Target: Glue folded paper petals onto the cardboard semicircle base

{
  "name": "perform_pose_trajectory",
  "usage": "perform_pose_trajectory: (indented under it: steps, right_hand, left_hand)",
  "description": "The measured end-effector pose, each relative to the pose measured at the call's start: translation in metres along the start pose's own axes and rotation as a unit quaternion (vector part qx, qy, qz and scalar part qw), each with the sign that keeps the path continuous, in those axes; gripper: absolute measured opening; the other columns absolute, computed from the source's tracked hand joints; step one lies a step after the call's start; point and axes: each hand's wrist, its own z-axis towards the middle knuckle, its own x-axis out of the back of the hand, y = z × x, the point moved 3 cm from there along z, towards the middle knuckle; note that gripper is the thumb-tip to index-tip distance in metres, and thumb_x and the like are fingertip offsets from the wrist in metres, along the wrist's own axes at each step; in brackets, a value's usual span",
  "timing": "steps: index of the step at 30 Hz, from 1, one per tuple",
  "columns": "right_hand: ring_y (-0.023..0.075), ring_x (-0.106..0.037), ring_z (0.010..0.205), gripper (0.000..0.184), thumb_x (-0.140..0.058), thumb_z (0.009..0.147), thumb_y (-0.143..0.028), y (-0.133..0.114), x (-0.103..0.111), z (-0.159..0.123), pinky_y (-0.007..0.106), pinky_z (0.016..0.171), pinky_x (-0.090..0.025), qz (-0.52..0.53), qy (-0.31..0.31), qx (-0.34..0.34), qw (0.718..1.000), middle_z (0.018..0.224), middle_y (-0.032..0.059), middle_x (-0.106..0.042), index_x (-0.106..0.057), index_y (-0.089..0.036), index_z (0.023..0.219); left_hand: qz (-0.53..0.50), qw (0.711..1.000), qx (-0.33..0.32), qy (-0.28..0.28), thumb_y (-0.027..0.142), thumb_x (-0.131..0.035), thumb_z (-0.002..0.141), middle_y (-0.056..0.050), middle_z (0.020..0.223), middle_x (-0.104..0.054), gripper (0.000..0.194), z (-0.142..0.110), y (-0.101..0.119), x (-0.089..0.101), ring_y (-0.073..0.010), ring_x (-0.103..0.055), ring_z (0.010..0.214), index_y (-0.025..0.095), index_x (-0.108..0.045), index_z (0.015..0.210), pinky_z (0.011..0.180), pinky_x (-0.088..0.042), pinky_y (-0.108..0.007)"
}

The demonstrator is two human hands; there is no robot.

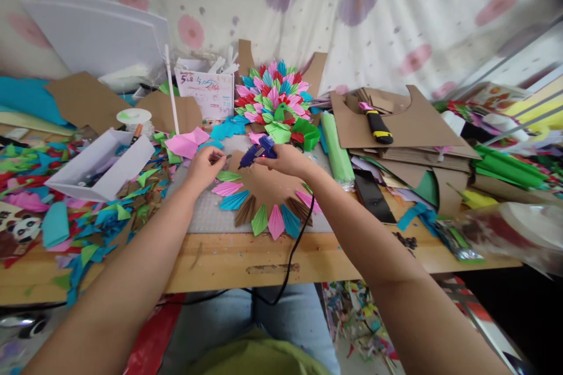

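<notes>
My right hand (284,161) is wrapped round a blue hot glue gun (258,152), whose nozzle points left over a brown cardboard piece (264,184). Pleated paper petals fan out along the cardboard's near edge, among them a green one (260,220), a pink one (276,221) and a blue one (291,221). My left hand (204,167) hovers left of the nozzle, thumb and fingers pinched together; whatever lies between them is too small to make out. A black cord (294,252) trails from the gun over the table edge.
A finished-looking multicoloured paper peacock (275,94) stands at the back. Left are a white box (101,167) and paper scraps (105,225). Right lie a green paper roll (336,149), stacked cardboard (404,123) with a yellow-black cutter (379,127), and a black phone-like slab (373,196).
</notes>
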Motion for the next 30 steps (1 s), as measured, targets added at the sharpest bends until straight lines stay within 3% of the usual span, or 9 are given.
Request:
perform_pose_trajectory:
  steps: [8, 15, 30]
  right_hand:
    - [0.0194, -0.062, 0.078, 0.044, -0.055, 0.081, -0.053, -0.0005, -0.003, 0.0055, 0.023, 0.061, -0.037, -0.049, 0.012, -0.011, 0.999, 0.085, 0.0084, -0.069, -0.065, -0.014, 0.1]
    - [0.019, -0.06, 0.074, 0.044, -0.054, 0.082, -0.053, -0.0013, -0.0034, 0.0055, 0.024, 0.061, -0.036, -0.058, 0.009, -0.012, 0.998, 0.084, 0.0086, -0.069, -0.064, -0.014, 0.099]
    - [0.02, -0.061, 0.079, 0.046, -0.054, 0.082, -0.053, -0.0006, -0.0055, 0.0062, 0.023, 0.059, -0.035, -0.067, 0.006, 0.003, 0.998, 0.091, 0.0109, -0.069, -0.064, -0.013, 0.1]
  left_hand:
    - [-0.021, 0.999, -0.021, -0.027, 0.032, -0.055, 0.073, -0.001, 0.079, -0.062, 0.011, 0.0012, -0.0044, -0.0053, -0.0151, -0.062, 0.071, 0.021, -0.055, 0.076, 0.066, -0.049, -0.028]
    - [-0.049, 0.997, 0.016, -0.051, 0.033, -0.055, 0.074, -0.001, 0.073, -0.064, 0.014, 0.0003, -0.0055, -0.0074, -0.0169, -0.065, 0.07, 0.021, -0.053, 0.079, 0.066, -0.05, -0.03]
    - [-0.032, 0.998, 0.017, -0.055, 0.032, -0.055, 0.074, 0.0, 0.071, -0.063, 0.012, 0.0008, -0.0038, -0.0068, -0.0162, -0.063, 0.069, 0.021, -0.053, 0.078, 0.064, -0.048, -0.029]
